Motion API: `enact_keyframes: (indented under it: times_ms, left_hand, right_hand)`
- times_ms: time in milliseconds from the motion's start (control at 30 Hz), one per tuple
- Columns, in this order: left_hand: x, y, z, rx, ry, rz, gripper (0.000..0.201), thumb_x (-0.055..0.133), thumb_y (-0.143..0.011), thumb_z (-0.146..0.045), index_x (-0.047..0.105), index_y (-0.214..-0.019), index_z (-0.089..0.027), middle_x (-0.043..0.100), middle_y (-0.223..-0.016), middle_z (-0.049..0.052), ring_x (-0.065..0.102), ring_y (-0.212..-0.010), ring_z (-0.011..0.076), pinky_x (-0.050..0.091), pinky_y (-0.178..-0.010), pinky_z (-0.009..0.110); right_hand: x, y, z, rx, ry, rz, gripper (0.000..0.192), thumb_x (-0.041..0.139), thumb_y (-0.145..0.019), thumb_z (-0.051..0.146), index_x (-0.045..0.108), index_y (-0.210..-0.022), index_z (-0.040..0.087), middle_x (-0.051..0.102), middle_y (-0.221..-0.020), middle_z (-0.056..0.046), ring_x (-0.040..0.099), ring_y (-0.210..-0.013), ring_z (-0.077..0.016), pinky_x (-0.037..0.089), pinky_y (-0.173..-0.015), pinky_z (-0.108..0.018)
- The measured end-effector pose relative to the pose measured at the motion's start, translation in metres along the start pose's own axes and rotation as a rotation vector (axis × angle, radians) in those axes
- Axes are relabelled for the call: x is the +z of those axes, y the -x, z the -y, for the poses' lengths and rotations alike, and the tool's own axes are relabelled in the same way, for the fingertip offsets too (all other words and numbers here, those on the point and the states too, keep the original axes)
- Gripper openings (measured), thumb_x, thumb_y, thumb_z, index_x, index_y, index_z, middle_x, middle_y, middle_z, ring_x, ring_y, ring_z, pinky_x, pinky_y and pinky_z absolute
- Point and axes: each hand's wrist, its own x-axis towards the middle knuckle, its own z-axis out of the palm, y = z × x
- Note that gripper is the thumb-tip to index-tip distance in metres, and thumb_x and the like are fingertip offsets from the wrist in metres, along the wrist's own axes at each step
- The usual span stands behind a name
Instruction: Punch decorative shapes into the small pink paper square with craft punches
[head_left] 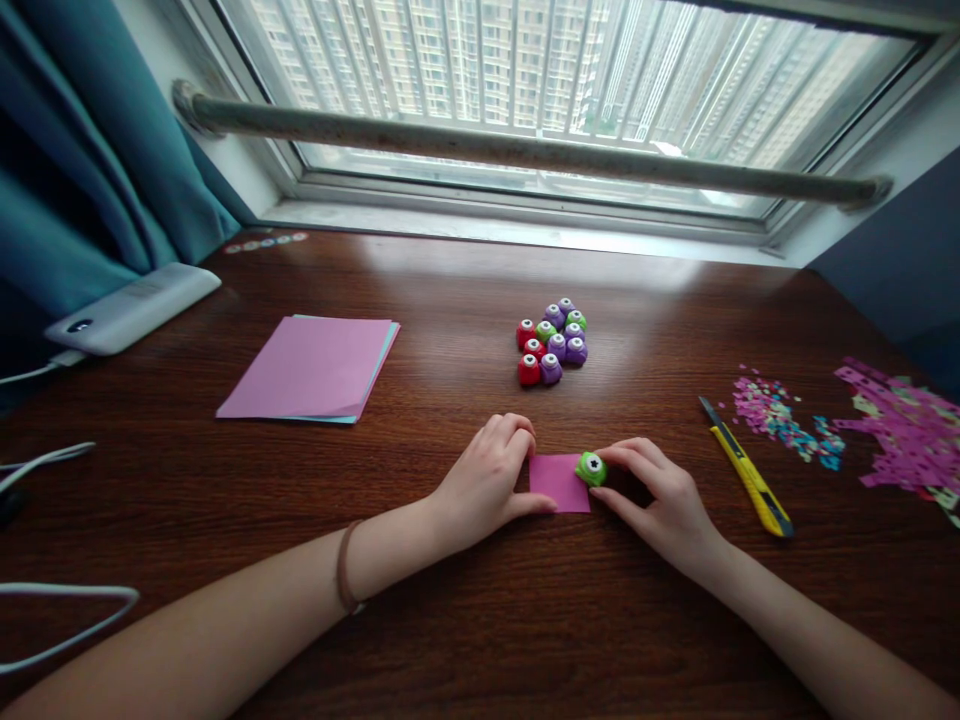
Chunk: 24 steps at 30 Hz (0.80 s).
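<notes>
A small pink paper square (556,481) lies flat on the dark wooden table (465,620). My left hand (491,478) holds its left edge, thumb under the lower corner and fingers curled on top. A little green craft punch (592,468) sits at the square's upper right corner. My right hand (660,497) grips that punch between thumb and fingertips.
A cluster of red, purple and green punches (552,341) stands behind my hands. A stack of pink and blue paper sheets (311,368) lies at the left, a yellow utility knife (746,478) and heaps of paper scraps (900,430) at the right. A white device (131,308) with cables sits far left.
</notes>
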Motion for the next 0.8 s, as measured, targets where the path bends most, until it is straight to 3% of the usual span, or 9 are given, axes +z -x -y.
enact_keyframes:
  times_ms: [333, 800]
  left_hand:
    - [-0.0003, 0.0012, 0.0001, 0.021, -0.032, 0.008, 0.047, 0.063, -0.068, -0.055, 0.049, -0.09, -0.015, 0.048, -0.109, 0.009, 0.044, -0.099, 0.023, 0.042, -0.088, 0.039]
    - [0.0007, 0.0028, 0.0015, 0.048, -0.039, 0.01, 0.049, 0.061, -0.069, -0.057, 0.05, -0.09, -0.015, 0.049, -0.108, 0.009, 0.044, -0.098, 0.0227, 0.043, -0.085, 0.039]
  right_hand:
    - [0.0014, 0.0015, -0.0032, -0.087, -0.004, 0.006, 0.027, 0.057, -0.084, 0.019, 0.052, -0.11, 0.023, 0.057, -0.103, -0.005, 0.052, -0.097, -0.0189, 0.046, -0.084, -0.035]
    - [0.0025, 0.0017, -0.0015, -0.073, 0.0, -0.006, 0.027, 0.057, -0.084, 0.017, 0.052, -0.11, 0.022, 0.055, -0.104, -0.004, 0.05, -0.098, -0.0151, 0.044, -0.086, -0.031]
